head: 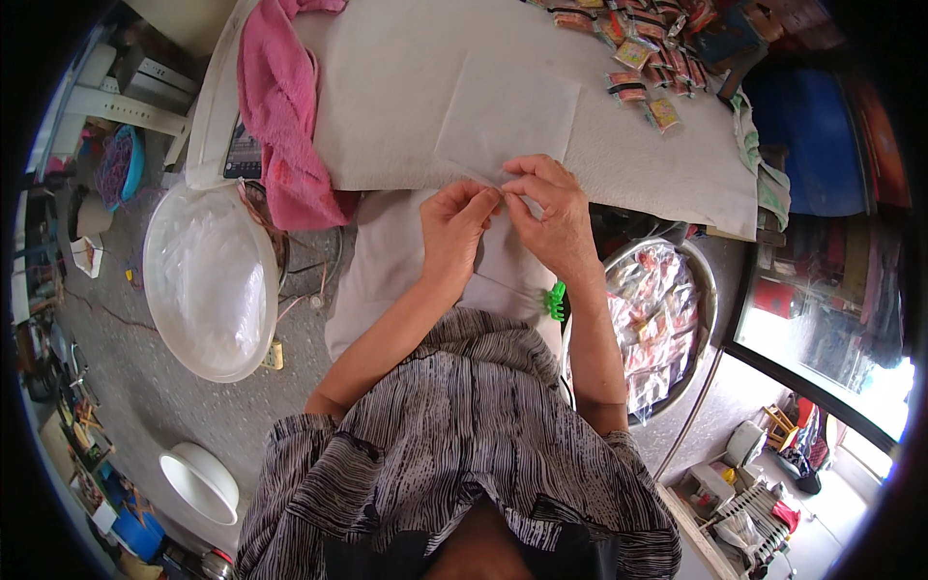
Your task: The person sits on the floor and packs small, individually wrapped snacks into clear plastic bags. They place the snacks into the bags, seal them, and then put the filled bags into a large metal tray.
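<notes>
A thin, translucent white sheet or flat bag lies on the cloth-covered table, one corner towards me. At that near corner my left hand and my right hand meet, fingertips almost touching. Both thumbs and index fingers are pinched at the sheet's edge; the exact hold is partly hidden by the fingers. Many small wrapped packets with pink and yellow contents are heaped at the table's far right. Beside my left hand, further off, a pink towel hangs over the table's near edge.
A large white basin holding clear plastic stands at left, above the speckled floor. At right, a round metal basin holds many plastic-wrapped packets. A green claw clip is by my lap. A phone or tablet lies partly under the towel.
</notes>
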Motion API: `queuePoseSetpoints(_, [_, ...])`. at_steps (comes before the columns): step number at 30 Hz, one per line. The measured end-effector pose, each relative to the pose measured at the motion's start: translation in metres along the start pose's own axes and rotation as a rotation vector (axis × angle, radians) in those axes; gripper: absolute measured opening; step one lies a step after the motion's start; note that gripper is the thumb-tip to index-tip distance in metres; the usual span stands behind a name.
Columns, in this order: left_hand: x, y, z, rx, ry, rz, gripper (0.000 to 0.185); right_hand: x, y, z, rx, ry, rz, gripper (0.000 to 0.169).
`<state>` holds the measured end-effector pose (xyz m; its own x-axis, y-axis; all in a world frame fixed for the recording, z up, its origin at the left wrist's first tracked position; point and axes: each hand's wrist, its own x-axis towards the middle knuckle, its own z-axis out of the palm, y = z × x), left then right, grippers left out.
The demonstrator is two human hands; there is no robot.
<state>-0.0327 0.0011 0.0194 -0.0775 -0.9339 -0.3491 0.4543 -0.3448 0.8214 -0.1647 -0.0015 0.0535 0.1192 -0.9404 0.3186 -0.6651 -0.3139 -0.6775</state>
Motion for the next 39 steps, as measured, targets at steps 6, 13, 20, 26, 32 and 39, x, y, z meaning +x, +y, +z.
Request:
queuePoseSetpoints(6, [0.001,-0.006,-0.002,0.014,0.055,0.014,0.007,0.000,-0.001,0.002,0.014,0.015,0.018,0.009])
queuePoseSetpoints(13, [-0.001,-0.011,-0.010,0.001,0.039,-0.011,0.007,0.001,0.001,0.011,0.145,0.236,0.098,0.013])
queuePoseSetpoints(20, [0.000,-0.001,-0.010,-0.079,-0.020,-0.082,0.019,0.004,-0.014,0.009,-0.272,0.151,-0.328,0.021])
queuePoseSetpoints(26, [0.004,0.000,-0.003,-0.076,0.007,-0.234,0.027,0.015,-0.006,0.003,-0.222,0.221,-0.354,0.023])
queuePoseSetpoints(32, [0.007,-0.001,-0.008,-0.087,-0.022,-0.279,0.028,0.020,0.026,-0.035,-0.239,0.222,-0.147,0.025])
queuePoseSetpoints(39, [0.007,0.002,-0.007,-0.107,-0.092,-0.310,0.030,0.040,0.111,-0.123,-0.512,0.207,0.062,0.052])
